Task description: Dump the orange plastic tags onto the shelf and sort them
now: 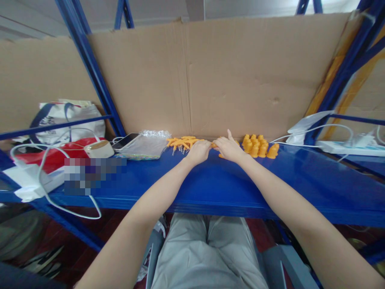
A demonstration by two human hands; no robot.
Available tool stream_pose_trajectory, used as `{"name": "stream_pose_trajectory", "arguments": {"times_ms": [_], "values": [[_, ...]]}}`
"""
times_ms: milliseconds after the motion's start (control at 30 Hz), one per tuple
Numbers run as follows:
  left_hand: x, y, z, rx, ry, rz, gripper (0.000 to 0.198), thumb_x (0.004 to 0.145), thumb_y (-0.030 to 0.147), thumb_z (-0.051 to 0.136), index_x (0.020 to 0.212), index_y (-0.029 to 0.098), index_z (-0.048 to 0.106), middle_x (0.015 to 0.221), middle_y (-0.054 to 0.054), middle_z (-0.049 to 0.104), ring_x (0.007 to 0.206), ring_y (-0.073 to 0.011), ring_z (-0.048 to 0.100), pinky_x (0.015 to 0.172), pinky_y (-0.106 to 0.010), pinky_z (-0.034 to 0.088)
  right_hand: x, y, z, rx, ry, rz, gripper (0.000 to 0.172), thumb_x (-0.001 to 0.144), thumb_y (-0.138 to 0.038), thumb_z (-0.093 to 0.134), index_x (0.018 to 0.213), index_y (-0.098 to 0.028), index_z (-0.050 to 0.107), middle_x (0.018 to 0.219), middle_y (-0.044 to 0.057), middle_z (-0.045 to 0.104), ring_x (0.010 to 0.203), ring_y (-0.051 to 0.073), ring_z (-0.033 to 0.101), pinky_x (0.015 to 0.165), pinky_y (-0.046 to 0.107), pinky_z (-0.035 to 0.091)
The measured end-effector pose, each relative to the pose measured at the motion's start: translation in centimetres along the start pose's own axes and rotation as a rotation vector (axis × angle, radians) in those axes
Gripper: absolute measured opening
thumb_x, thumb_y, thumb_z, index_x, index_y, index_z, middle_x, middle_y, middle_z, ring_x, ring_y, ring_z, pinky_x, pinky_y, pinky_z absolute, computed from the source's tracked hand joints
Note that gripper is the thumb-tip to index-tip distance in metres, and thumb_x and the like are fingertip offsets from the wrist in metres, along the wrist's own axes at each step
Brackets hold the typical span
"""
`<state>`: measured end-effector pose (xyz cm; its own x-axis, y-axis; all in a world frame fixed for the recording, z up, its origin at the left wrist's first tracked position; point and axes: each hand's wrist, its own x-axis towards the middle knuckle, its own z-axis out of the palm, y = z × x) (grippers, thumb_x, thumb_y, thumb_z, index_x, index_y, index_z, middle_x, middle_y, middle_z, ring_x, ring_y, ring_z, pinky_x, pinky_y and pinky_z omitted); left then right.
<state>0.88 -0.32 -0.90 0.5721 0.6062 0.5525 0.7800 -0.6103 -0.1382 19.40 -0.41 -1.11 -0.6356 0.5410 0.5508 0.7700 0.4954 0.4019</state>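
Note:
My left hand [200,152] rests at the back of the blue shelf, fingers bent and close together, their grip hidden from view. Just to its right, my right hand [229,147] has its thumb stretched up and its fingers reaching left over orange plastic pieces. A bit of orange plastic [213,145] shows between the two hands. Beside my left hand lies a pile of branching orange pieces [182,142] with thin metal spirals sticking out. Right of my right hand stand several orange bell-shaped plastic parts [255,146], grouped in rows.
A clear plastic bag [146,146] and a phone [128,141] lie left of the pile. Further left are white cables, a charger [28,182] and a red bag [75,148]. Cardboard [240,76] walls the back. A power strip [355,147] sits at the right.

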Motion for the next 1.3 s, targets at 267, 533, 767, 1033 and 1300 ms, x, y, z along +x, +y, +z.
{"name": "stream_pose_trajectory", "arguments": {"times_ms": [267, 533, 767, 1033, 1300], "values": [[0.11, 0.05, 0.02, -0.028, -0.004, -0.024, 0.019, 0.095, 0.017, 0.049, 0.093, 0.013, 0.068, 0.098, -0.014, 0.074, 0.097, -0.0267, 0.070, 0.090, -0.039, 0.054, 0.33, -0.39, -0.60, -0.042, 0.003, 0.009, 0.021, 0.090, -0.011, 0.055, 0.108, -0.019, 0.061, 0.101, 0.008, 0.067, 0.102, 0.025, 0.059, 0.118, 0.060, 0.022], [-0.01, 0.07, 0.12, -0.006, 0.007, -0.019, 0.020, 0.094, 0.017, 0.050, 0.094, 0.014, 0.070, 0.098, -0.014, 0.075, 0.096, -0.0268, 0.071, 0.089, -0.039, 0.055, 0.18, -0.16, -0.36, -0.008, 0.001, 0.000, 0.022, 0.092, -0.015, 0.054, 0.111, -0.017, 0.063, 0.103, 0.009, 0.067, 0.103, 0.026, 0.060, 0.117, 0.061, 0.023], [-0.05, 0.19, 0.11, 0.003, -0.008, -0.060, 0.024, 0.095, 0.019, 0.047, 0.100, 0.014, 0.071, 0.102, -0.015, 0.075, 0.098, -0.0270, 0.071, 0.089, -0.039, 0.054, 0.13, -0.20, -0.38, 0.055, -0.017, 0.005, 0.030, 0.095, -0.013, 0.048, 0.120, -0.017, 0.064, 0.109, 0.011, 0.070, 0.105, 0.027, 0.061, 0.118, 0.067, 0.017], [0.03, 0.46, -0.27, 0.039, -0.053, -0.047, 0.026, 0.095, 0.019, 0.046, 0.097, 0.012, 0.071, 0.101, -0.017, 0.075, 0.098, -0.0285, 0.071, 0.091, -0.040, 0.053, 0.43, -0.34, -0.46, 0.024, -0.027, 0.007, 0.021, 0.092, -0.012, 0.052, 0.108, -0.018, 0.065, 0.098, 0.008, 0.069, 0.101, 0.025, 0.061, 0.118, 0.063, 0.022], [0.02, 0.44, -0.28, 0.001, -0.016, -0.062, 0.023, 0.093, 0.017, 0.049, 0.098, 0.013, 0.071, 0.100, -0.016, 0.075, 0.097, -0.0278, 0.071, 0.090, -0.040, 0.054, 0.52, -0.39, -0.70, -0.017, -0.016, -0.008, 0.024, 0.091, -0.014, 0.057, 0.113, -0.017, 0.065, 0.103, 0.008, 0.067, 0.103, 0.025, 0.059, 0.118, 0.061, 0.024]]}}
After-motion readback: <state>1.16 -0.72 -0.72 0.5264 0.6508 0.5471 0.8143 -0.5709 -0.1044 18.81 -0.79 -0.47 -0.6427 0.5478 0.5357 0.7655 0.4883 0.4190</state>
